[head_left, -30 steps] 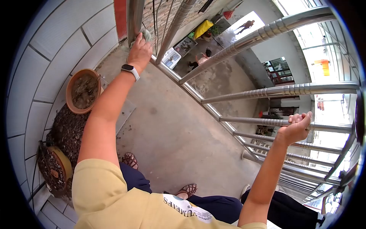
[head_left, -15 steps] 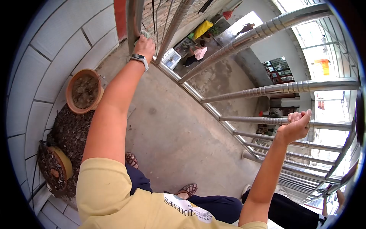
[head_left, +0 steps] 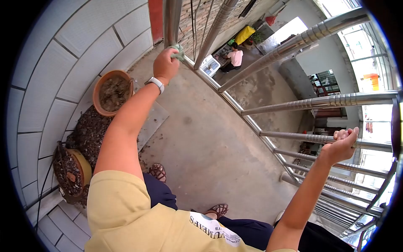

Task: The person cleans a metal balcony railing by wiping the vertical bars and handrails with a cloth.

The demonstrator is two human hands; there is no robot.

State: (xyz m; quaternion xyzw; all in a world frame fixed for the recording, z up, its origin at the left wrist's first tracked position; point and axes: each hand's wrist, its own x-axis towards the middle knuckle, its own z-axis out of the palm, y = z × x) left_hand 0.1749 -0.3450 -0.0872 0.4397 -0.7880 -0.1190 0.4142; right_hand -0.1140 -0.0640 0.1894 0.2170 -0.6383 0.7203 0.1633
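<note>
My left hand (head_left: 165,66) is closed on a crumpled grey-green cloth (head_left: 178,52). It is at the lower end of the thick metal post (head_left: 172,25), and the cloth lies against the post's base. On the right, my right hand (head_left: 342,145) has its fingers wrapped round a metal bar (head_left: 294,136) of the railing. A white band (head_left: 155,84) circles my left wrist. The bottom rail (head_left: 235,103) runs diagonally between my two hands.
Beside the tiled wall (head_left: 63,63) stand a clay pot (head_left: 112,93) of soil and a yellowish pot (head_left: 79,172) amid dark loose matter. Below, past the railing, a person in a pink top (head_left: 235,58) is in the yard. Another person's dark-clad legs (head_left: 321,237) are at the lower right.
The view has shifted, so the scene sits further right. My left hand with the cloth has moved down slightly at the post's base. My right hand keeps its grip. The person below has moved.
</note>
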